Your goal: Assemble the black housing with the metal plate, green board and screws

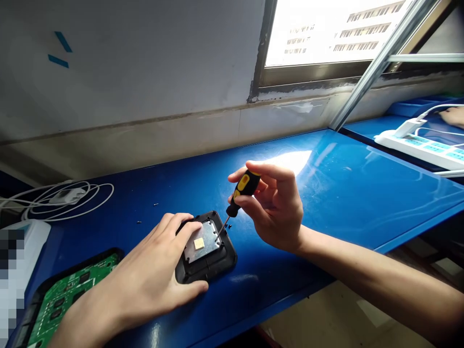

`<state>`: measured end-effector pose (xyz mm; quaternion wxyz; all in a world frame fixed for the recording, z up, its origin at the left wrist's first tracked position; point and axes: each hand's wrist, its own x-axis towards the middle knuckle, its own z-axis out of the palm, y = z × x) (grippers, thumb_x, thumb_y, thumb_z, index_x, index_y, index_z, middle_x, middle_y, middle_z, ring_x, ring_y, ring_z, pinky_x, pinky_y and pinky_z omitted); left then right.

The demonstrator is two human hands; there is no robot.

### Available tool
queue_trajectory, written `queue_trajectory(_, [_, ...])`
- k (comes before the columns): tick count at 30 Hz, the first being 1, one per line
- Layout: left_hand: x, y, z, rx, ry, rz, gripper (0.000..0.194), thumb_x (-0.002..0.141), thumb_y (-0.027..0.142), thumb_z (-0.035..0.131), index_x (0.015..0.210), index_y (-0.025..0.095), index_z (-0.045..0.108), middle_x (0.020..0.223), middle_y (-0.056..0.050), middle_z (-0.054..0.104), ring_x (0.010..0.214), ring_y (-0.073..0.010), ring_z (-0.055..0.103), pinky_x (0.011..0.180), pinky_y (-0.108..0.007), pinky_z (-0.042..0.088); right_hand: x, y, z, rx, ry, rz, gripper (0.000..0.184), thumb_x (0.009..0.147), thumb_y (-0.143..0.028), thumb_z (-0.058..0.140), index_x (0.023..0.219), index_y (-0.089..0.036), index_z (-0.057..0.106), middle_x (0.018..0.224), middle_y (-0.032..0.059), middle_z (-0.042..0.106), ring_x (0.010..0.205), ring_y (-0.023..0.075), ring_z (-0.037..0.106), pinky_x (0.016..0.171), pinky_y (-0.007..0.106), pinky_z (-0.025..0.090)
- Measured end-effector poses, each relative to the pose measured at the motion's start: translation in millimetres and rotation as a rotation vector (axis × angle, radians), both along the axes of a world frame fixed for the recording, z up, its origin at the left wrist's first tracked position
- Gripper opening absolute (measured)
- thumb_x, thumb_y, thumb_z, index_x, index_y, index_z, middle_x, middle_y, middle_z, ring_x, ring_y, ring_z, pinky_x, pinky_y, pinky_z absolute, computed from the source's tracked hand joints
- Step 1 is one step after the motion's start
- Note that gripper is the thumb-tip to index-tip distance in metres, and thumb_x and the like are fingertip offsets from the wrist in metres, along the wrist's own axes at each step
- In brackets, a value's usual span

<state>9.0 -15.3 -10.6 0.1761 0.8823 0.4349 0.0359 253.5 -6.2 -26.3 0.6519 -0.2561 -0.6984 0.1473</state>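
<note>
My right hand [277, 208] is closed around a small black-and-yellow screwdriver [245, 183], which slants down to the left. Its tip meets the right edge of a silver metal plate [207, 234] set in a black plastic cover [228, 253]. On the plate is a small cream square pad [199, 243]. My left hand [152, 266] grips the cover from its left side, fingers over the top edge and thumb at the near edge, hiding that side. Tiny dark screws [229, 226] lie just right of the cover, close to the screwdriver shaft.
Partly behind my left forearm is a green circuit board [68, 290] in a black frame. Two loose screws [155, 204] lie farther back. A coiled white cable [72, 195] rests at left. At right are a white power strip [424, 145], a metal post [362, 87] and another person's hand [453, 116].
</note>
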Motion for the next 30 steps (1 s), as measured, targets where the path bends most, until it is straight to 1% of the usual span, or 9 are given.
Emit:
queue_trajectory(2, [0.7,1.9,0.5,-0.020,-0.010,-0.005,0.074,0.075,0.050,0.081,0.140,0.031,0.053,0.147,-0.009,0.051,0.130,-0.0357,0.054,0.106,-0.050,0.053,-2.1,-1.3,-2.4,-0.025,-0.002,0.018,0.043,0.097,-0.023,0.069,0.134,-0.033,0.050,0.112,0.0043,0.067,0.093,0.0180,0.074,0.071,0.036,0.070])
queue_trajectory(5, [1.2,4.8,0.5,-0.050,-0.021,-0.013,0.088,0.072,0.053,0.084,0.148,0.031,0.046,0.148,-0.009,0.051,0.134,-0.0360,0.051,0.112,-0.052,0.049,-6.0,1.1,-1.9,-0.041,0.006,0.004,0.040,0.097,-0.024,0.068,0.132,-0.032,0.051,0.112,0.0042,0.066,0.097,0.0186,0.073,0.069,0.035,0.070])
queue_trajectory(10, [0.3,4.6,-1.4,-0.053,-0.029,0.007,0.105,0.070,0.059,0.084,0.157,0.027,0.034,0.153,-0.011,0.049,0.142,-0.0376,0.043,0.116,-0.054,0.045,-25.6,13.1,12.0,-0.074,-0.030,-0.024,0.036,0.099,-0.032,0.066,0.131,-0.031,0.049,0.106,0.0036,0.065,0.097,0.0198,0.072,0.068,0.035,0.069])
queue_trajectory(14, [0.9,0.6,-0.3,-0.028,-0.036,0.036,0.094,0.071,0.060,0.082,0.150,0.024,0.045,0.148,-0.013,0.052,0.136,-0.0398,0.047,0.110,-0.056,0.048,-50.0,19.7,19.1,-0.025,-0.091,-0.020,0.034,0.098,-0.036,0.066,0.129,-0.031,0.052,0.111,0.0044,0.064,0.100,0.0211,0.070,0.075,0.039,0.068])
queue_trajectory(16, [1.7,-0.8,1.3,-0.022,-0.040,0.032,0.088,0.072,0.060,0.082,0.145,0.023,0.050,0.140,-0.013,0.056,0.127,-0.0392,0.051,0.105,-0.056,0.050,-60.0,21.3,17.6,-0.005,-0.098,-0.009,0.032,0.099,-0.036,0.065,0.128,-0.031,0.053,0.112,0.0042,0.064,0.101,0.0211,0.070,0.080,0.041,0.067])
queue_trajectory(19, [2.0,-1.0,3.4,-0.018,-0.054,0.010,0.085,0.071,0.061,0.082,0.141,0.022,0.053,0.132,-0.013,0.057,0.117,-0.0372,0.054,0.098,-0.054,0.052,-69.2,22.4,12.0,-0.008,-0.112,-0.016,0.033,0.098,-0.038,0.065,0.129,-0.032,0.053,0.114,0.0047,0.064,0.101,0.0211,0.070,0.082,0.041,0.066])
queue_trajectory(24, [0.0,0.1,4.2,0.009,-0.070,-0.015,0.082,0.073,0.062,0.082,0.141,0.023,0.054,0.131,-0.013,0.056,0.113,-0.0370,0.054,0.094,-0.053,0.052,-72.6,23.0,5.7,-0.006,-0.148,-0.024,0.034,0.098,-0.034,0.066,0.130,-0.031,0.054,0.107,0.0040,0.062,0.100,0.0205,0.070,0.080,0.039,0.065])
queue_trajectory(27, [-0.9,0.5,3.7,0.004,-0.074,-0.022,0.077,0.073,0.060,0.082,0.136,0.024,0.057,0.127,-0.012,0.056,0.107,-0.0345,0.054,0.092,-0.052,0.053,-71.4,23.5,5.1,0.008,-0.136,-0.012,0.035,0.098,-0.030,0.066,0.131,-0.032,0.055,0.105,0.0031,0.061,0.099,0.0197,0.069,0.076,0.037,0.065])
queue_trajectory(30, [-1.6,1.3,2.7,-0.017,-0.082,-0.021,0.081,0.071,0.062,0.083,0.135,0.022,0.056,0.122,-0.011,0.056,0.106,-0.0341,0.053,0.092,-0.052,0.053,-70.5,24.2,5.0,0.011,-0.107,-0.008,0.036,0.098,-0.028,0.067,0.131,-0.033,0.055,0.105,0.0026,0.061,0.100,0.0193,0.068,0.076,0.036,0.064])
